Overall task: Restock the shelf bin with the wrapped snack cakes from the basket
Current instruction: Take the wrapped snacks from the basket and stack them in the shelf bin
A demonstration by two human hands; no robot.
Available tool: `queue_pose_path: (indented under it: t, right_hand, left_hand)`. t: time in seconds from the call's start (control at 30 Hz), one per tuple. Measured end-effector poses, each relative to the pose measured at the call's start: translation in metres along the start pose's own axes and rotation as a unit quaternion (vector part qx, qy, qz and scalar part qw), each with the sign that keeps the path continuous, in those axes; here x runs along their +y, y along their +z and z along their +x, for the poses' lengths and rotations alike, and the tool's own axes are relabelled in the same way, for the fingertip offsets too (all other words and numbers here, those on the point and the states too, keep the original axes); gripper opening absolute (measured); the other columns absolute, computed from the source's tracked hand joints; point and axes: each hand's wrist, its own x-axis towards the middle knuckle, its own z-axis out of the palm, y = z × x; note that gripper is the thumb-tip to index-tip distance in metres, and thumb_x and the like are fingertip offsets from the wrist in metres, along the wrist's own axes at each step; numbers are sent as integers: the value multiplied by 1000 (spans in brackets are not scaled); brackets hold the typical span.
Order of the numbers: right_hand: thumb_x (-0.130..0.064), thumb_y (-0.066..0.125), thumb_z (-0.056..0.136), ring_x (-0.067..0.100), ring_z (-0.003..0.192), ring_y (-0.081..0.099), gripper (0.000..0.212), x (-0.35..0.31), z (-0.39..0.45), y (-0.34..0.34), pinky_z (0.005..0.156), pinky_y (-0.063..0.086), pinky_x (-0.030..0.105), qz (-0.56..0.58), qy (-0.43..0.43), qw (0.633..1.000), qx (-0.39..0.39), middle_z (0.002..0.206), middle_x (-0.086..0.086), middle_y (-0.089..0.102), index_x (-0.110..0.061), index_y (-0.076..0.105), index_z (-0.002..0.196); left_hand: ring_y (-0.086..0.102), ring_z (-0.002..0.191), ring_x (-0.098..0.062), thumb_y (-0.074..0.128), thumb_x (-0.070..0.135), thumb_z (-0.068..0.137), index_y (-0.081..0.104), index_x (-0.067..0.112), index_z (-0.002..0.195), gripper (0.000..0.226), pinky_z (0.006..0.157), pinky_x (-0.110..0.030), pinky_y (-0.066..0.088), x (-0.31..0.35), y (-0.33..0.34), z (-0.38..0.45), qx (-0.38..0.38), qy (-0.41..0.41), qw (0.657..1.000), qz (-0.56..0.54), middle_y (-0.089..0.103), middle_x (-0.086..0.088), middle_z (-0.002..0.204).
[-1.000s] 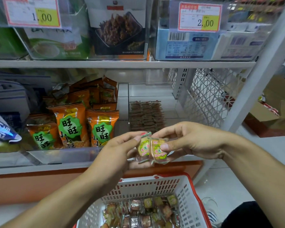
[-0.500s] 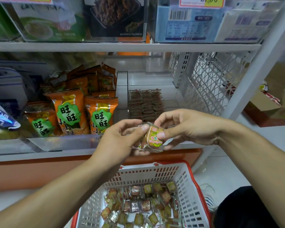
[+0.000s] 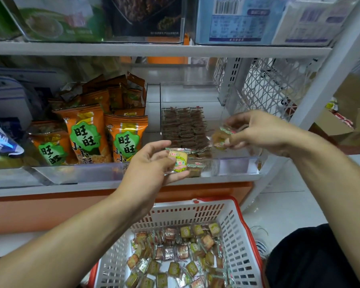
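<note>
Two wrapped snack cakes are being carried toward a clear shelf bin, one in each of a person's hands. At nine o'clock, three orange snack bags are standing upright in front in the neighbouring bin, with more behind them. Near centre, the left hand is pinching the left cake between thumb and fingers, just in front of the bin's near wall. Behind it, rows of dark wrapped cakes are already lying stacked inside the bin. At three o'clock, the right hand is pinching the right cake, blurred, above the bin's bare right side. At six o'clock, the white basket with its red rim is sitting below, holding several dozen loose cakes, too jumbled for an exact count. Judging from here, a slick wrapper could be slipping from so light a pinch and dropping short of the bin, or a careless drop could be knocking the stacked rows askew.
</note>
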Motion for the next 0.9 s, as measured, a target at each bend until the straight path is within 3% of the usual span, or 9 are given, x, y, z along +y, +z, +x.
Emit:
queue_pose_path:
  t: [0.07,0.17,0.23,0.33,0.43,0.57,0.7,0.8,0.9]
  right_hand:
    - [7,78,75,0,52,64,42,8,7,2,46,49,16,-151,5,988,38,89,2,70,-11,68,112]
    - [-6,82,77,14,74,71,45,17,21,12,66,60,28,-236,29,971,5,98,1,71,-14,70,119]
    - [-12,80,79,15,84,70,43,19,31,18,74,58,26,-272,35,962,-14,105,1,73,-17,71,121]
    - [-13,76,82,18,93,71,39,20,44,22,86,60,34,-266,50,961,-57,103,0,75,-18,72,120]
    - [-14,73,85,12,88,69,29,24,53,22,75,57,26,-277,57,955,-94,97,-4,75,-21,74,114]
    - [-5,71,87,25,105,69,22,30,60,24,95,55,37,-253,80,960,-91,105,7,76,-18,78,103]
    - [1,60,90,19,90,66,33,29,60,34,76,53,25,-310,78,943,-96,105,3,76,-24,79,100]
    - [1,56,89,10,64,54,34,24,60,37,41,37,9,-340,83,933,-85,82,-6,68,-25,77,96]
    - [-7,65,87,12,67,57,21,19,55,35,53,48,19,-379,75,919,-75,85,-3,70,-19,77,100]
  left_hand:
    - [74,101,-27,55,-10,98,64,14,123,36,72,-32,64,0,0,-1,0,-4,1000,8,58,-7,119]
    - [77,93,-23,56,-10,98,64,15,123,36,73,-33,64,-1,2,-2,-4,-11,1000,15,58,-7,122]
    - [77,92,-23,55,-9,98,63,15,124,36,73,-33,64,-1,3,-1,-2,-15,1000,18,58,-8,123]
    - [77,94,-24,55,-8,99,64,16,122,34,72,-34,64,-2,4,0,3,-20,1000,22,60,-9,123]
    - [77,96,-26,55,-8,99,65,16,120,33,71,-33,64,-4,2,0,3,-25,999,20,62,-11,122]
    - [78,94,-26,54,-8,99,65,15,121,33,70,-32,64,-5,0,3,-2,-29,999,13,60,-13,121]
    - [78,83,-16,53,-6,101,64,15,122,32,67,-32,64,-7,0,4,-12,-23,1000,16,59,-11,118]
    - [72,88,-16,57,0,101,66,23,122,31,63,-34,64,-11,0,6,-12,-16,999,45,60,-6,118]
    - [68,97,-15,61,5,101,67,27,121,31,62,-37,63,-13,-1,7,-10,-9,998,59,66,-1,118]
